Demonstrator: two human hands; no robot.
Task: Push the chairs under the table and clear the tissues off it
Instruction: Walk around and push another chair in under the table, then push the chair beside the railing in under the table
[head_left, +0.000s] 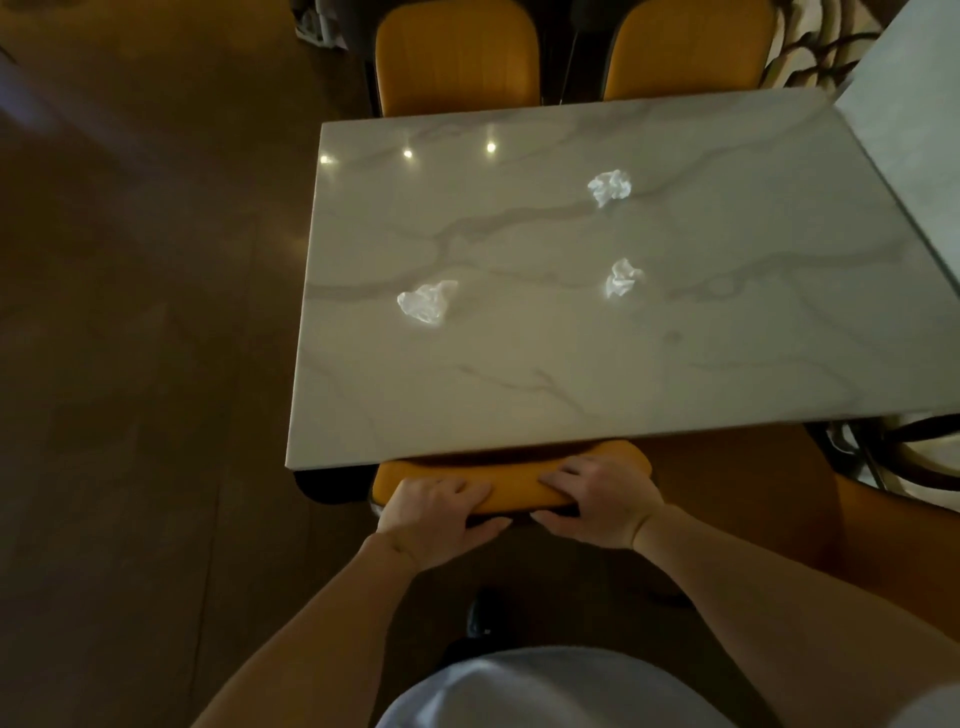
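A marble-patterned table (519, 395) fills the middle of the head view. Three crumpled white tissues lie on it: one at the left (426, 302), one in the middle right (622, 278), one farther back (609, 188). An orange chair (514, 486) stands at the table's near edge, its backrest top just below the tabletop rim and its seat hidden under the table. My left hand (439, 512) and my right hand (602, 501) both grip the top of that backrest, fingers over the front, thumbs behind.
Two more orange chairs stand at the far side, one left (457, 57), one right (685, 49). Another orange chair (893, 535) is at the near right, partly visible. A second table (914, 104) abuts on the right. Dark wooden floor (145, 364) lies to the left.
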